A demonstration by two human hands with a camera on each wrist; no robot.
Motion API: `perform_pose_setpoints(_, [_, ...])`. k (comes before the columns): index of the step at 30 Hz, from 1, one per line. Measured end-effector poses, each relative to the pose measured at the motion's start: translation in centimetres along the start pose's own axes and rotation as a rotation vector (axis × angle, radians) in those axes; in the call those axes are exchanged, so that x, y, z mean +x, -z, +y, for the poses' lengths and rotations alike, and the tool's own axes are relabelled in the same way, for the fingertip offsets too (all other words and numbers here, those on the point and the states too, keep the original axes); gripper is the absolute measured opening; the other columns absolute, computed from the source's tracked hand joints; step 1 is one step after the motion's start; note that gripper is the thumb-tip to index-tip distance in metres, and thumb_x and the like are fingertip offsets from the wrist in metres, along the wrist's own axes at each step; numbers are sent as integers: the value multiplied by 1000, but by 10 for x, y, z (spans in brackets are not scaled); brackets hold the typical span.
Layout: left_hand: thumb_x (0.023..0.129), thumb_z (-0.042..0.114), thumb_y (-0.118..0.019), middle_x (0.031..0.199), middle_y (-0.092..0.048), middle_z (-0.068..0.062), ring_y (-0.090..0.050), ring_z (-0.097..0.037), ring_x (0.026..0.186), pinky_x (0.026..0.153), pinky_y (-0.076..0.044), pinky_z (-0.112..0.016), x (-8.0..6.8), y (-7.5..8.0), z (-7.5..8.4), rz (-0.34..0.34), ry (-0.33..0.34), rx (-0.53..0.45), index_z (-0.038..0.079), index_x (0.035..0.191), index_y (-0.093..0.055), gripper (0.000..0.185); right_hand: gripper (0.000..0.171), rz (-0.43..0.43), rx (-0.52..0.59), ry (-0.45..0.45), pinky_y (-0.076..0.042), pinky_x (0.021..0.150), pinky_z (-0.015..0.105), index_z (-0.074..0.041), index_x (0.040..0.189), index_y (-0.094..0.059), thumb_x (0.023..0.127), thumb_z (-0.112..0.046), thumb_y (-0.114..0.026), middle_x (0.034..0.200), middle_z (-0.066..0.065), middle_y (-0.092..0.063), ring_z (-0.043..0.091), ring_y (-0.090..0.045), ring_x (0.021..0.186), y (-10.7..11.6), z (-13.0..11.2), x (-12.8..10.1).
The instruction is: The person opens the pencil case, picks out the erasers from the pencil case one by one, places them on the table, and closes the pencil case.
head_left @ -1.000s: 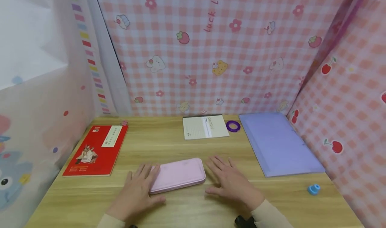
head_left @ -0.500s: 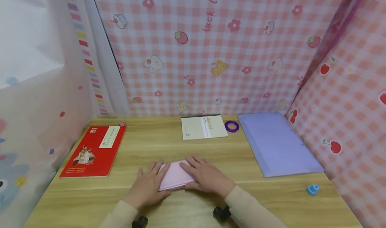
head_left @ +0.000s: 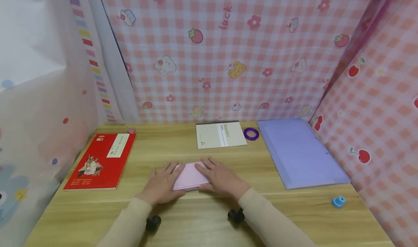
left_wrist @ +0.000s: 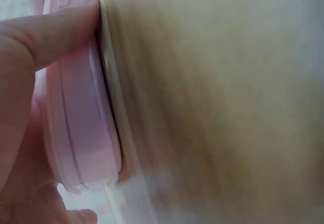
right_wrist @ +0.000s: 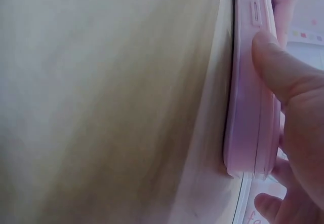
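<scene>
A flat pink pencil case (head_left: 189, 176) with rounded corners lies on the wooden table in the middle of the head view. My left hand (head_left: 161, 183) grips its left end, the thumb on the near side and the other fingers over the top. At the right end my right hand (head_left: 222, 178) holds it in the same way. Both wrist views show the case's near side, with a seam along it and a small slot at mid-length. In the left wrist view, the left thumb (left_wrist: 61, 34) presses this side; the right thumb (right_wrist: 281, 67) does so in the right wrist view.
A red book (head_left: 101, 163) lies at the left. Toward the back are a cream notebook (head_left: 209, 136) and a purple tape ring (head_left: 251, 134). A lilac folder (head_left: 303, 156) lies at the right, with a small blue piece (head_left: 338, 202) nearer. A pink checked cloth (head_left: 209, 58) hangs behind.
My right hand has come in from the right and taken hold of the case's right end. My left hand has tightened at the left end, and the case has straightened and slid slightly away.
</scene>
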State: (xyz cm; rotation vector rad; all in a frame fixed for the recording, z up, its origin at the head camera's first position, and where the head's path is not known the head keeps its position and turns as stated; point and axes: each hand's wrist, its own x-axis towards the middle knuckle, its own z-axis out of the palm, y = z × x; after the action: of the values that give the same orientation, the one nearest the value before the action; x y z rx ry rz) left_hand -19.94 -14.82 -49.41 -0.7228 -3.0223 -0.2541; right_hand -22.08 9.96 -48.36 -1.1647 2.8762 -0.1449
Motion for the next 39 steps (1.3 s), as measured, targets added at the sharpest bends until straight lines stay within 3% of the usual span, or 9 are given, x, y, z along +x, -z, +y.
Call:
perform_pose_setpoints(5, [78, 55, -72, 149, -39, -14, -34, -37, 136, 96, -26, -76, 3, 2, -3, -8, -9, -4, 15, 151, -33, 92, 80, -1, -17, -17, -28, 110, 55, -18, 153, -27, 90, -61, -52, 155, 13, -27, 36, -24, 142, 1, 0, 5])
perform_pose_setpoints(12, [79, 54, -71, 149, -38, -13, -33, -37, 137, 98, -23, -76, 4, 3, -2, -18, -5, -11, 15, 151, -32, 91, 83, 31, -81, -3, -26, 114, 46, -16, 152, -31, 87, -62, -55, 152, 14, -33, 36, -29, 140, 0, 0, 8])
perform_pose_setpoints(31, [79, 54, -71, 148, -39, -10, -34, -34, 136, 101, -19, -75, 4, 6, 1, -63, 32, 4, 18, 153, -28, 92, 80, 16, -89, 25, -27, 113, 44, -15, 152, -30, 90, -62, -50, 153, 15, -32, 36, -29, 140, -2, 4, 8])
perform_pose_setpoints(39, [78, 53, -73, 147, -40, -12, -34, -34, 136, 102, -16, -74, 5, 7, 1, -53, 36, -16, 19, 152, -31, 91, 72, -1, -62, 36, -28, 113, 44, -19, 150, -34, 93, -60, -46, 151, 13, -36, 35, -33, 138, 10, 5, 8])
